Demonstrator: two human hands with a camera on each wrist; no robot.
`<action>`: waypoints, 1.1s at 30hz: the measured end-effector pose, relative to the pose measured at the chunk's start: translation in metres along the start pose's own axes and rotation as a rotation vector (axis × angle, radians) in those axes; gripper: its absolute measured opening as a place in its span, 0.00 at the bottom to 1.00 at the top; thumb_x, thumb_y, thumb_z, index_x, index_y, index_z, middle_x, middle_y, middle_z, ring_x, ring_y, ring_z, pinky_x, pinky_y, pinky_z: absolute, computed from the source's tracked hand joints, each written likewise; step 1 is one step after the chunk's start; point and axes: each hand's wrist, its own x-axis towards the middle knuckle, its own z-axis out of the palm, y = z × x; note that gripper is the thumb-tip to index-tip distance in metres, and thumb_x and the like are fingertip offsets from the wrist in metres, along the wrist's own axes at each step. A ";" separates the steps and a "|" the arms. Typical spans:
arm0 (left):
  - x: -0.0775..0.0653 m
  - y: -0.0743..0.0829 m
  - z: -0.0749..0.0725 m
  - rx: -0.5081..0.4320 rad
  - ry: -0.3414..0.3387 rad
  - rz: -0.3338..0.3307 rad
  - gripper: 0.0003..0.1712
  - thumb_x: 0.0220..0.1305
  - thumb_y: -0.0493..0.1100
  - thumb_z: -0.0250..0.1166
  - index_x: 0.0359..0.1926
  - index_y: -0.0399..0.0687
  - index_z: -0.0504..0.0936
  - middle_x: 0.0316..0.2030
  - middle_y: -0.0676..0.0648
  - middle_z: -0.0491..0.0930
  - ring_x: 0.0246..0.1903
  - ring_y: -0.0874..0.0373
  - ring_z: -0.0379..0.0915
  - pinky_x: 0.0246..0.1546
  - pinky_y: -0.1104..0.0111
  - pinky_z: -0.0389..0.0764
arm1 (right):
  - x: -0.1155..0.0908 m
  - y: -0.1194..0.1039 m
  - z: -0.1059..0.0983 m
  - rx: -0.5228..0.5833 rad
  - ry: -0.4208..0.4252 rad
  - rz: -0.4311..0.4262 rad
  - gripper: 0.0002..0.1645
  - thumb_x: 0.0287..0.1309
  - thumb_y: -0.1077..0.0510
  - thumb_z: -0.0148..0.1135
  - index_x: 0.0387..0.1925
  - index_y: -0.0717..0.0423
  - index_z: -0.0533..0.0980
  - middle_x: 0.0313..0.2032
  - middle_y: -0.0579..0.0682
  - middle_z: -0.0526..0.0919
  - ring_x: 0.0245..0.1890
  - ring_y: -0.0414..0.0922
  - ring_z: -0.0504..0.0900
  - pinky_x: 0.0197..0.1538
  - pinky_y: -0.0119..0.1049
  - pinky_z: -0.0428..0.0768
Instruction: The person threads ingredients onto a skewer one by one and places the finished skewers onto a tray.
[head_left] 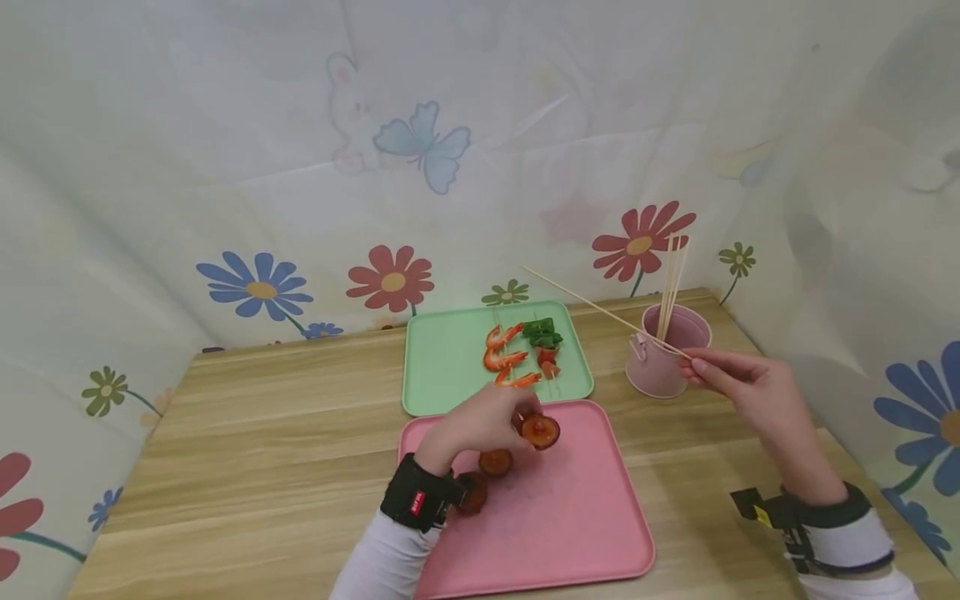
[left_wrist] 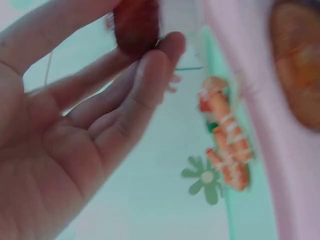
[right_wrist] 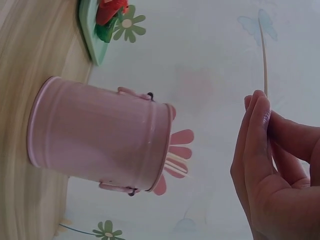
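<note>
My left hand [head_left: 483, 421] pinches a brown mushroom cap [head_left: 542, 432] above the pink tray [head_left: 577, 517]; its orange-brown underside shows in the head view. In the left wrist view the held cap is a dark, blurred shape [left_wrist: 136, 27] at the fingertips. Two more mushroom caps, one nearer the middle [head_left: 496, 462] and one by the wrist strap [head_left: 472, 493], lie on the same tray. My right hand [head_left: 750, 387] pinches a thin wooden skewer [head_left: 600, 308] near one end. The skewer slants up and left, its far tip bare and apart from the mushroom.
A green tray [head_left: 442, 358] behind the pink one bears shrimp [head_left: 504, 358] and green and red pieces [head_left: 543, 333] on skewers. At its right a pink bucket [head_left: 656, 375] holds several upright skewers [head_left: 672, 283]. A patterned curtain [head_left: 300, 208] stands along the table's back edge.
</note>
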 end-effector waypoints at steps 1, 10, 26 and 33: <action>-0.002 0.000 -0.004 -0.049 0.049 -0.009 0.20 0.46 0.43 0.76 0.42 0.52 0.80 0.34 0.57 0.81 0.31 0.68 0.76 0.33 0.76 0.77 | 0.000 -0.002 0.001 -0.002 0.007 0.005 0.25 0.62 0.55 0.59 0.55 0.68 0.74 0.32 0.30 0.85 0.35 0.30 0.85 0.39 0.22 0.80; -0.020 0.010 -0.032 -0.441 0.461 -0.092 0.26 0.49 0.44 0.75 0.51 0.54 0.78 0.43 0.51 0.81 0.39 0.59 0.77 0.39 0.68 0.79 | -0.004 -0.020 0.012 0.174 0.035 -0.070 0.13 0.58 0.60 0.63 0.45 0.59 0.83 0.30 0.37 0.87 0.31 0.33 0.86 0.36 0.23 0.81; -0.040 0.014 -0.059 -0.712 1.062 0.025 0.28 0.50 0.33 0.72 0.55 0.46 0.78 0.47 0.46 0.79 0.34 0.57 0.73 0.33 0.76 0.75 | -0.018 -0.053 0.024 0.082 0.069 -0.153 0.14 0.58 0.61 0.63 0.45 0.64 0.82 0.31 0.35 0.87 0.32 0.32 0.85 0.36 0.23 0.80; -0.045 0.017 -0.066 -0.715 1.186 0.108 0.27 0.50 0.34 0.73 0.54 0.45 0.79 0.48 0.45 0.78 0.35 0.55 0.73 0.34 0.76 0.75 | -0.022 -0.053 0.029 0.034 0.034 -0.172 0.13 0.59 0.63 0.62 0.45 0.63 0.82 0.32 0.33 0.86 0.32 0.31 0.85 0.35 0.23 0.81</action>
